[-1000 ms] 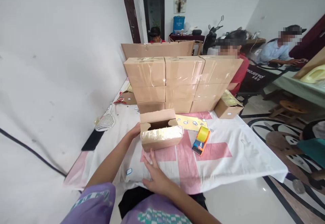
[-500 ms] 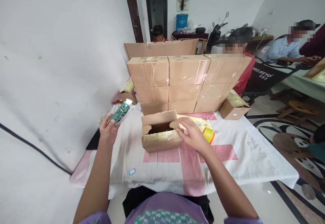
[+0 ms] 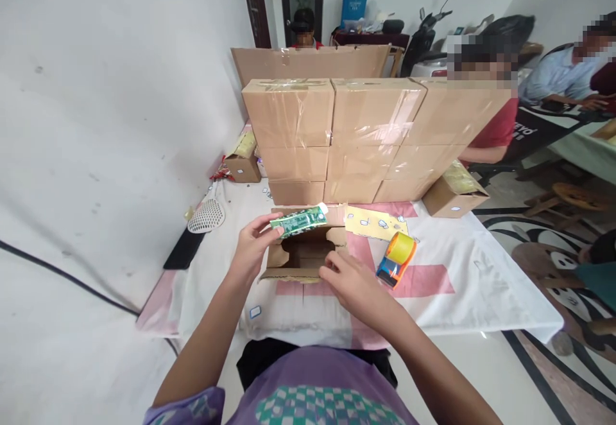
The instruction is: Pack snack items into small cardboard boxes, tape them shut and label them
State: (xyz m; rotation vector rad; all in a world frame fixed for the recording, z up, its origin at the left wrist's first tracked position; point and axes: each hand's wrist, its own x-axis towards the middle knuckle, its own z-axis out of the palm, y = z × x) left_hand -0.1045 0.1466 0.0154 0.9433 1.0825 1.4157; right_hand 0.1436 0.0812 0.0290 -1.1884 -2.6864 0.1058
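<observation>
**Green tube, held over open carton**

Print on the green tube is too small to read. Its left end is hidden in the left hand, which pinches it. Long axis near level, white cap pointing right, above the open carton on the tabletop. The right hand rests at the carton's near flap; I cannot tell whether it grips.

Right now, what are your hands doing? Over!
Left hand holds green tube over open box. Right hand on box's front edge. Tape dispenser right of box, apart.
</observation>
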